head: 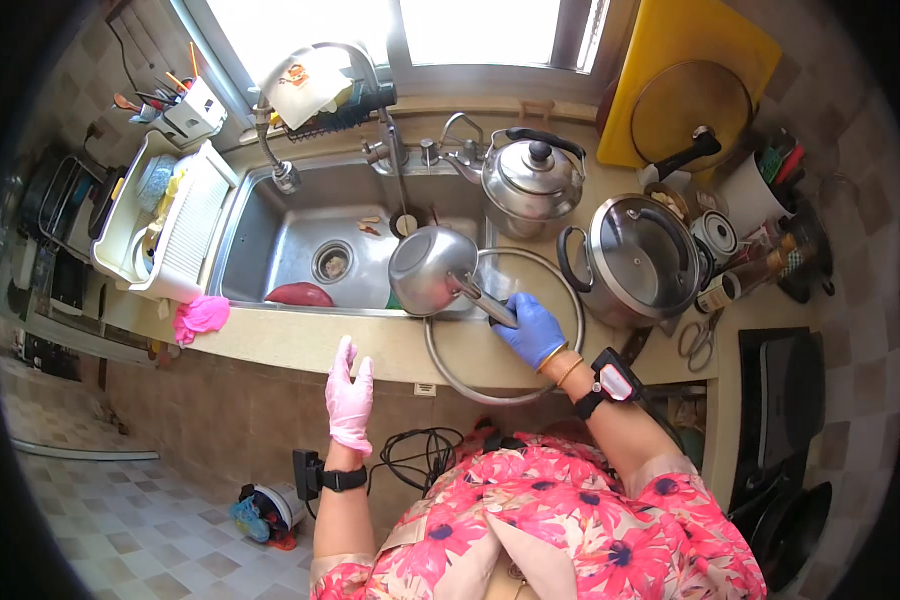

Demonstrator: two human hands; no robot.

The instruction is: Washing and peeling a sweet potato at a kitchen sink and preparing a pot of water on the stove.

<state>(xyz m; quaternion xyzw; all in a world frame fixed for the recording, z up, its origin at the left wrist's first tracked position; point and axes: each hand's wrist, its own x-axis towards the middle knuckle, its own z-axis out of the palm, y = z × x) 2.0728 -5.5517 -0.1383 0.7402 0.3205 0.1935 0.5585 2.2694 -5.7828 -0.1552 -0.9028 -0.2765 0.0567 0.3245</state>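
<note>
My right hand [529,330], in a blue glove, grips the handle of a small stainless steel saucepan [435,270]. The pan is tilted with its outer base towards the camera, over the right front of the steel sink [277,217]. Its inside is hidden. My left hand [350,394], in a pink glove, is held before the counter's front edge with fingers apart and nothing in it. A large metal ring [440,360] lies below the pan and juts past the counter edge. A red oval object [300,295] and small scraps [369,225] lie in the sink.
A kettle [532,180] and a glass-lidded pot [637,259] stand to the right, near scissors [697,341]. A dish rack [165,217] and a pink cloth [200,318] are left. The faucet's spray head [286,178] hangs over the sink; a bin [277,506] stands on the floor.
</note>
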